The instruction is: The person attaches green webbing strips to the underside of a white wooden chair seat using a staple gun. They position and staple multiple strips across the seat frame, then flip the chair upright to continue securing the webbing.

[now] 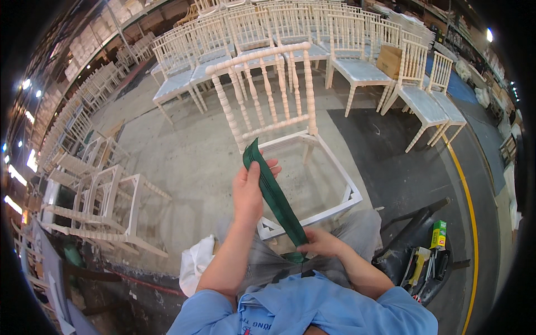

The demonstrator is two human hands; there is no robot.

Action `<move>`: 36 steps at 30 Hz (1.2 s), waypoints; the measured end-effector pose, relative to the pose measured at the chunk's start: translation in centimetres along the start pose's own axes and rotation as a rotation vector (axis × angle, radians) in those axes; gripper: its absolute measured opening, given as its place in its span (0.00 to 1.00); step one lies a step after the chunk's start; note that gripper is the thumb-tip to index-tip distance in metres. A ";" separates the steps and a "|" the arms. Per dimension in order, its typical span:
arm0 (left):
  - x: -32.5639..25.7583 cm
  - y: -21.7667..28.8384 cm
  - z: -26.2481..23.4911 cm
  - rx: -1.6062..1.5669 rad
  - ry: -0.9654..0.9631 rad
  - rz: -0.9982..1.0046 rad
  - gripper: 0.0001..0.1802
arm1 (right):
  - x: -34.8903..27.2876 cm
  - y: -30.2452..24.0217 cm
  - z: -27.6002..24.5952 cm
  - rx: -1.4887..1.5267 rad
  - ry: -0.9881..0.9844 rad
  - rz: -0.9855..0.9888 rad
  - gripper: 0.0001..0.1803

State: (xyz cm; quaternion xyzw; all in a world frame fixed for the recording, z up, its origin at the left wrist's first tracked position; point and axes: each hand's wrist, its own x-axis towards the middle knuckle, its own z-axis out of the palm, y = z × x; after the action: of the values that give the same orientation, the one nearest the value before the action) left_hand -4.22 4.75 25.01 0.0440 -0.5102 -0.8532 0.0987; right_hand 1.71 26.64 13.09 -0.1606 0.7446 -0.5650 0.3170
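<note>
A long strip of dark green webbing [276,202] runs slantwise between my two hands. My left hand [252,181] grips it near its upper end, thumb on top, with a short tail rising past the fingers. Lower and to the right, my right hand [320,244] pinches the strip above my lap, where more of it lies folded. Just beyond my hands stands a white wooden chair frame [349,173] with a turned spindle back [268,92]. Its seat is an open frame, and the floor shows through it.
Rows of white chairs [290,33] with pale seats fill the far side. Several unfinished chair frames [111,209] are piled at the left. By my right knee, a black seat holds tools and a green-yellow box [439,233]. A white cloth [196,263] hangs at my left.
</note>
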 end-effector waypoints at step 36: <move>2.6 6.8 1.0 0.075 0.187 0.403 0.04 | -1.0 -1.0 -1.1 -0.107 -0.339 0.045 0.16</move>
State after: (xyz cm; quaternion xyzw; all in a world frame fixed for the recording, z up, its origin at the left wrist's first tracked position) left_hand -6.06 1.90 31.51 0.0240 -0.5288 -0.7889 0.3123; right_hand 1.61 27.75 14.47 -0.2537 0.7130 -0.4821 0.4415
